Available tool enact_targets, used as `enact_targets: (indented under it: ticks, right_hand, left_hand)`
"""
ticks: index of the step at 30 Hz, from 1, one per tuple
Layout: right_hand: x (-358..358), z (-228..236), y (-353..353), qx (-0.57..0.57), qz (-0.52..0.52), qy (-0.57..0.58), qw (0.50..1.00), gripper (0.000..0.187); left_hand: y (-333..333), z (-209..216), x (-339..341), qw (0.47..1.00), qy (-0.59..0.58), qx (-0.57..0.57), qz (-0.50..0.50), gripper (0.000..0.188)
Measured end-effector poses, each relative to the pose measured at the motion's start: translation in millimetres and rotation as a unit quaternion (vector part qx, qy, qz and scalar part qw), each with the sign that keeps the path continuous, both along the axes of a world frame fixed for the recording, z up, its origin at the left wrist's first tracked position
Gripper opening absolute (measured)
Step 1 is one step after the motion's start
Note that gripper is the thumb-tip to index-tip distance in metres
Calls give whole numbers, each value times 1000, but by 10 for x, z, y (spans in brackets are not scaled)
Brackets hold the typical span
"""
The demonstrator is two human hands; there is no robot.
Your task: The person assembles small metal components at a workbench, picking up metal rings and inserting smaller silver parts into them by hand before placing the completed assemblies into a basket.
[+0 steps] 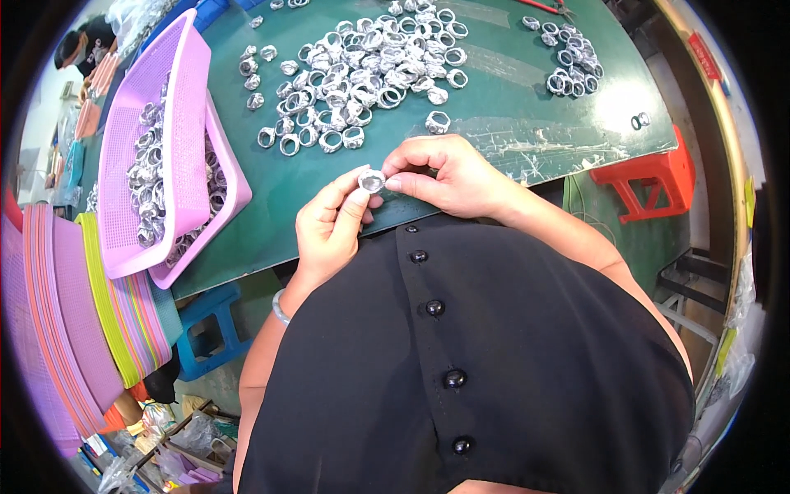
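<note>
A silvery metal ring [372, 182] is pinched between the thumb and fingers of my left hand [329, 222], just in front of me over the table's near edge. My right hand [451, 177] has its thumb and index finger bent together at the ring's right side, with the fingertips on its rim. On the green table [485, 169] beyond my hands lies a big loose pile of similar rings [362, 74]. One single ring [438, 123] sits apart, closest to my right hand.
Two pink-purple plastic baskets [188, 123], tilted and nested, hold more rings at the left. A smaller ring group [573, 64] lies at the far right, near red-handled pliers [553, 7]. Stacked coloured baskets [74, 305], a blue stool [212, 333] and a red stool [650, 181] stand around the table.
</note>
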State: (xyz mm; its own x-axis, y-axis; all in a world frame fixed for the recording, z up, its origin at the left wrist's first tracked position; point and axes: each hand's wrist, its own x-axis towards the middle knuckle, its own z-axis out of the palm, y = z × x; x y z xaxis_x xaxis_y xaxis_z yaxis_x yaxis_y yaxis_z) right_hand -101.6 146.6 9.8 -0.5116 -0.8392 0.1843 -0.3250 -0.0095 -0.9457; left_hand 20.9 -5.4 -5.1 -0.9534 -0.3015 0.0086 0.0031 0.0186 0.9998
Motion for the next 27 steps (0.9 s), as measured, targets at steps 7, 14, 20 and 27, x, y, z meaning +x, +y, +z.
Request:
enact_targets:
  ticks: [7,14,20,27]
  right_hand:
    - [39,36,-69,-18,-8,-45,999,12]
    - [36,13,-87,-21,-17,-56,998,11]
    - [8,20,-65,5,-29,-35,999,11]
    - [-361,6,172,-8,-185,106,977,11]
  left_hand:
    - [-62,86,-56,959,-97,263,-50,25]
    - [-97,83,-74,927,-98,351,-90,24]
    - [-114,77,-89,916,-108,376,-95,25]
    - [-141,33,-94,883,-56,458,-86,27]
